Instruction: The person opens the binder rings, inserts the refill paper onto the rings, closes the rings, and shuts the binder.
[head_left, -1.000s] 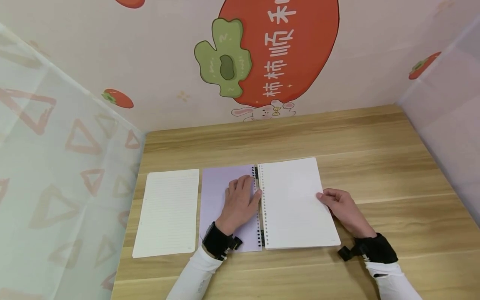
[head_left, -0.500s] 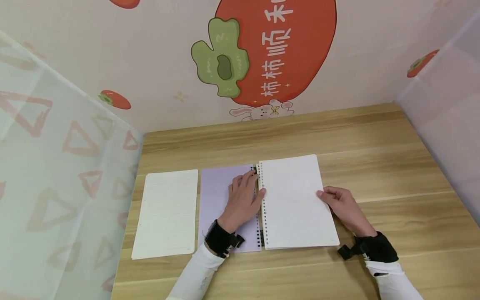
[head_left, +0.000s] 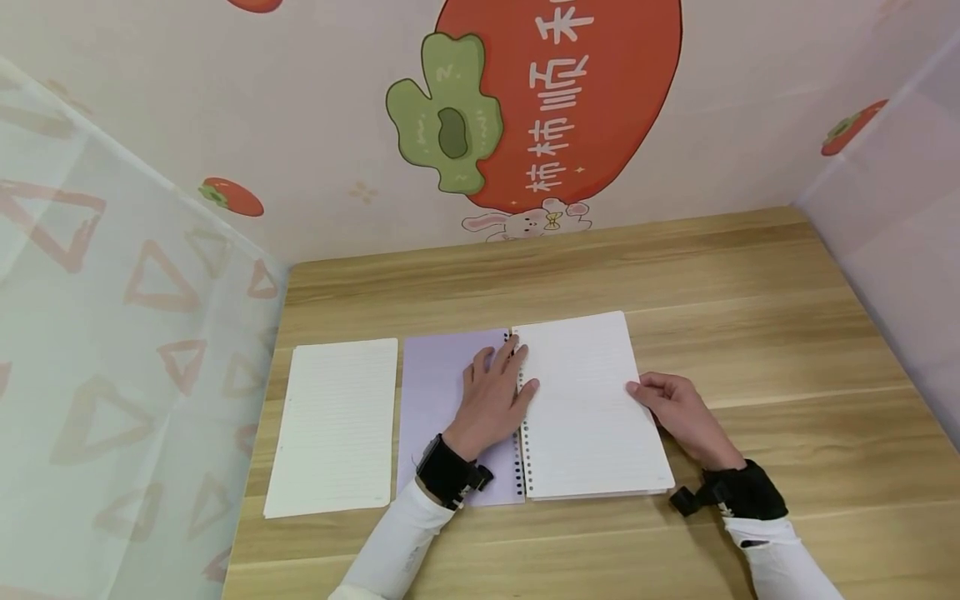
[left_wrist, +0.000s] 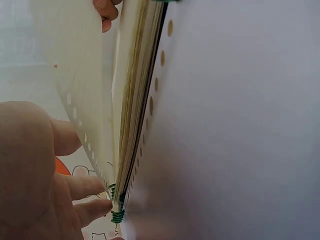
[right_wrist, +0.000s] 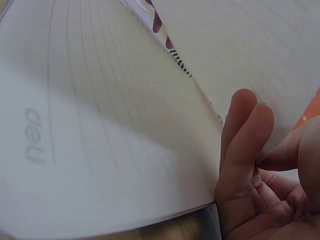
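A loose-leaf notebook lies open, its lilac cover [head_left: 431, 392] on the left and lined white pages on the right. My right hand [head_left: 678, 417] pinches the right edge of the top sheet [head_left: 592, 408] between thumb and fingers. My left hand [head_left: 489, 408] lies across the cover's inner edge with fairly straight fingers, fingertips on the sheet's punched edge. In the left wrist view that sheet [left_wrist: 80, 60] slants away from the page stack [left_wrist: 132, 95], near green-looking binder rings [left_wrist: 117, 217]. The right wrist view shows another lined page [right_wrist: 100, 140] marked "deli" beneath the raised sheet.
Loose lined paper [head_left: 337, 425] lies on the wooden table [head_left: 600, 550] left of the notebook. A printed backdrop [head_left: 322, 125] stands behind the table, and pale fabric side walls [head_left: 187, 375] flank it.
My left hand has shifted right and slightly forward, from the cover onto the sheet's punched edge. The top sheet has moved slightly left against the binding, my right hand still pinching it.
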